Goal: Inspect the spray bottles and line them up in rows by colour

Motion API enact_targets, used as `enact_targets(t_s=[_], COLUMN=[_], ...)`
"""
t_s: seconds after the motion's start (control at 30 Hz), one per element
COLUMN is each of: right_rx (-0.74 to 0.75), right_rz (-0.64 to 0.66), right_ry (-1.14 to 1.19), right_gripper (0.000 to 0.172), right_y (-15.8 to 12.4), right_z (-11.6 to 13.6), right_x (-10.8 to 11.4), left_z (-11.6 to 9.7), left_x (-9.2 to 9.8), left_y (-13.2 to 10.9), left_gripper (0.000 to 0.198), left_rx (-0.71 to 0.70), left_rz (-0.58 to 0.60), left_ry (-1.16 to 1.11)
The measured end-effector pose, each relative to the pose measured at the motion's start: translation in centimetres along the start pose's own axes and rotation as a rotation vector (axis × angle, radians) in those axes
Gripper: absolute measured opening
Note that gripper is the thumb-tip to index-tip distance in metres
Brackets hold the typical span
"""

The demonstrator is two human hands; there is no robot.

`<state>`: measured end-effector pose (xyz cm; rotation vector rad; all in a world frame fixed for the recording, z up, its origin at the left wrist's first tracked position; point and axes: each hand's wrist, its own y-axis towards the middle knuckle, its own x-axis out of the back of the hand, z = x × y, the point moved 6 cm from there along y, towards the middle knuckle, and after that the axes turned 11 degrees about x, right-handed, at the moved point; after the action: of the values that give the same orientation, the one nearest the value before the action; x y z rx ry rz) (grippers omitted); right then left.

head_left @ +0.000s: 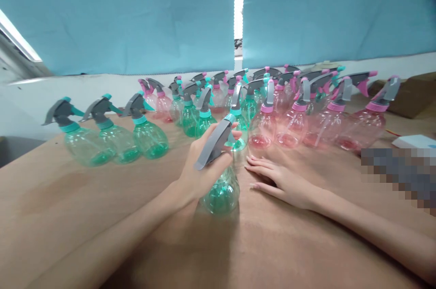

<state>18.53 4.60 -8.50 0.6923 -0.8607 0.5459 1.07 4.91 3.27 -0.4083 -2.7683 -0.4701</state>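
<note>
My left hand (204, 162) is wrapped round the neck of a clear green spray bottle (221, 196) with a grey and turquoise trigger head. Its fingers hide the bottle's collar and most of the trigger. To the right, my right hand (277, 180) lies on the wooden table (272, 252), fingers stretched out and holding nothing. Its fingertips point toward the held bottle, apart from it. Just beyond that hand stands a pink spray bottle (261, 128), and a green spray bottle (237, 128) is partly hidden behind my left fingers.
Three green spray bottles (150, 139) stand in a row at the left. Several more pink and green ones crowd the back, with a pink bottle (364, 125) at the right end. A cardboard box (413, 96) and a white object (413, 141) are at the far right. Blue curtains (136, 17) hang behind.
</note>
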Motion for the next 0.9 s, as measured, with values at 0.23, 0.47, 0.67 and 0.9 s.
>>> enact_targets(t_s=[0.23,0.47,0.67,0.9], right_rx=[0.017,0.055,0.010,-0.098], right_rz=[-0.007,-0.063,-0.098,-0.099], right_ry=[-0.022,0.013,0.066,0.087], right_gripper=[0.046,0.050,0.063,0.080], right_y=[0.4,1.3,3.2,6.5], right_z=[1.1,5.2,7.9,9.7], right_x=[0.5,1.1,0.5,-0.5], left_z=[0.2,0.3,0.1,0.9], left_x=[0.1,0.3,0.7,3.2], left_y=[0.0,-0.5,-1.2,-1.9], left_gripper=[0.041,0.040,0.037,0.031], left_rx=[-0.003,-0.023,-0.041,-0.037], left_rz=[-0.037,-0.056,-0.092,-0.186], left_ry=[0.046,-0.017,-0.054,-0.045])
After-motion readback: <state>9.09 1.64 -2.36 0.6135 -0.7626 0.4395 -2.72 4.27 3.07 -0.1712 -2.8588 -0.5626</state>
